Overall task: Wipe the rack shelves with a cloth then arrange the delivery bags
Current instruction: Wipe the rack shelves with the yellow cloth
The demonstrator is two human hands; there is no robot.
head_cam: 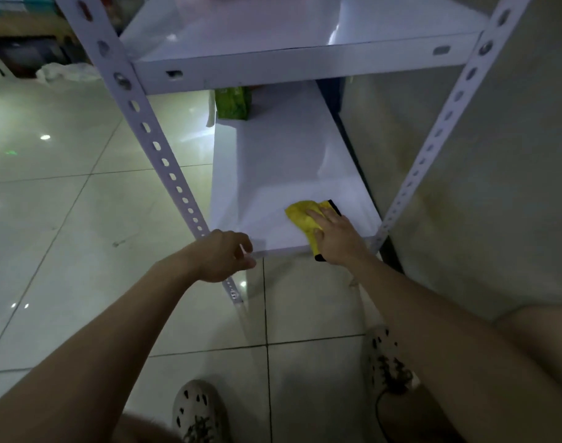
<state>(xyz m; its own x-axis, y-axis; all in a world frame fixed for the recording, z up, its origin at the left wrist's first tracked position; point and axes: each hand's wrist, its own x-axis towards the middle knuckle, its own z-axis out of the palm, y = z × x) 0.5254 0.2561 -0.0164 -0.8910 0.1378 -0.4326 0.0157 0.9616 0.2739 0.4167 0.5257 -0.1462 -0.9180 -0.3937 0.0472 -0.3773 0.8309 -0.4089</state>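
Near the front right corner of the white metal lower shelf (273, 167), our right hand (335, 236) presses the yellow black-edged cloth (300, 215), grip wide; our left hand (220, 255) hangs loosely curled, empty, at the front left corner.

White metal rack (152, 135), slotted uprights, glossy flat shelves. Lower shelf (283, 161) is the reference. Yellow cloth (300, 215) with a black edge lies crumpled on its front right part, one end hanging over the front lip, pressed down under the flat fingers of the right hand (337, 238). Green bag (233, 103) stands at its far left end, top hidden under the shelf above.
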